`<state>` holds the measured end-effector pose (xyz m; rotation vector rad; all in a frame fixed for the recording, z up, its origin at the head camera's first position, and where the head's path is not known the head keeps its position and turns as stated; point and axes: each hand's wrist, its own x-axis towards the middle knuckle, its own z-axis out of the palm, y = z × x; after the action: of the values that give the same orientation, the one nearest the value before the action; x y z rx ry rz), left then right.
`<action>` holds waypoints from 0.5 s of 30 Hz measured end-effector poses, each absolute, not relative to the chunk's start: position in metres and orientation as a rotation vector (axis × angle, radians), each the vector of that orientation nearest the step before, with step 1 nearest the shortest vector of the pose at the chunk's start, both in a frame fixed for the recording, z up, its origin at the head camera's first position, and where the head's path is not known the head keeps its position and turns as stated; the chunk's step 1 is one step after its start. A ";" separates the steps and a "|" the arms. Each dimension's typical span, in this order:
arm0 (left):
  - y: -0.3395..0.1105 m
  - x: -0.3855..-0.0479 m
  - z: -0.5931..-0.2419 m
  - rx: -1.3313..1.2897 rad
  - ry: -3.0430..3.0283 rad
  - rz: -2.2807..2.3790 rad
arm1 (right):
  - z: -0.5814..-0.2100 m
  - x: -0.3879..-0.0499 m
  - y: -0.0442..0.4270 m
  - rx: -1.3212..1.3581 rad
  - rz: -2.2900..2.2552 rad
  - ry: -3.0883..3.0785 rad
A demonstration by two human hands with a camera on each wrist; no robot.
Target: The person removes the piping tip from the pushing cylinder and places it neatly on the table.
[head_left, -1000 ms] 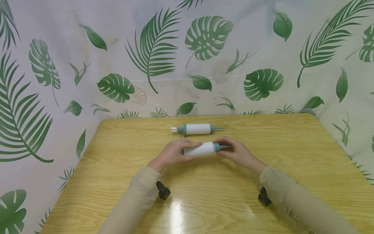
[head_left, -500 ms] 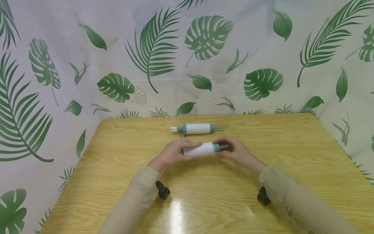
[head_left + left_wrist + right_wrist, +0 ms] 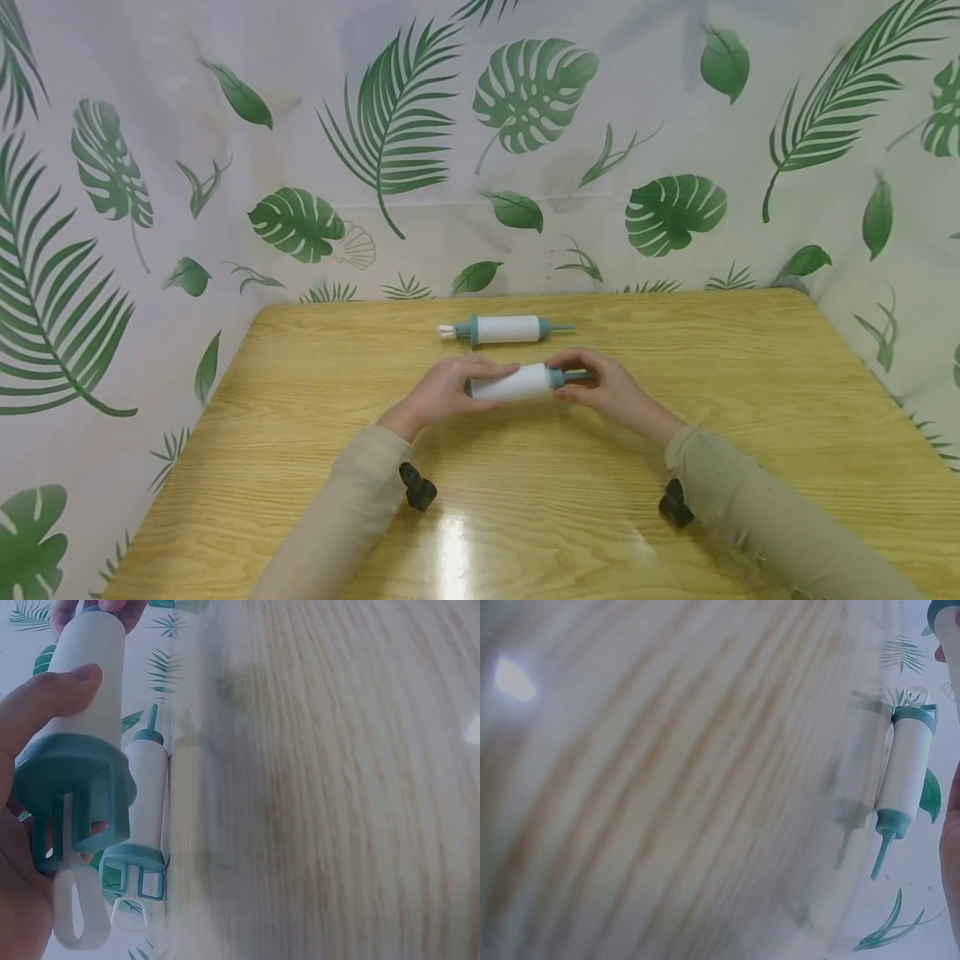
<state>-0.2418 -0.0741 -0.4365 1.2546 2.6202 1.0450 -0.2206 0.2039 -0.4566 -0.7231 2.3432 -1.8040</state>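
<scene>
A large white syringe (image 3: 517, 383) with teal ends lies roughly level between my hands in the head view. My left hand (image 3: 442, 387) grips its barrel near the rear, thumb across the white wall. At the other end my right hand (image 3: 611, 393) pinches the teal front cap, its fingers around the base of the thin nozzle. In the left wrist view, the held syringe's teal rear flange (image 3: 71, 765) and white loop handle (image 3: 81, 911) face the camera. In the right wrist view only a strip of my right hand (image 3: 951, 862) shows at the edge.
A second, matching syringe (image 3: 508, 329) lies just behind the held one, its nozzle pointing right. Both are over the wooden table (image 3: 525, 517). A leaf-print curtain (image 3: 450, 167) hangs along the table's back edge and sides.
Both hands keep their places on the syringe. The right fingers have shifted very slightly around the front cap; the second syringe has stayed put.
</scene>
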 end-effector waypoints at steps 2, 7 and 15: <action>-0.074 -0.242 -0.437 1.240 2.604 1.060 | -0.457 -0.221 0.204 -0.724 -1.805 2.343; -0.075 -0.243 -0.438 1.206 2.580 1.080 | -0.457 -0.220 0.203 -0.731 -1.802 2.357; -0.074 -0.242 -0.436 1.167 2.559 1.093 | -0.457 -0.220 0.203 -0.743 -1.826 2.348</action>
<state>-0.2423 -0.0744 -0.4356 1.1666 2.5595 1.0933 -0.2198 0.2032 -0.4573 -0.7426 2.3484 -1.8263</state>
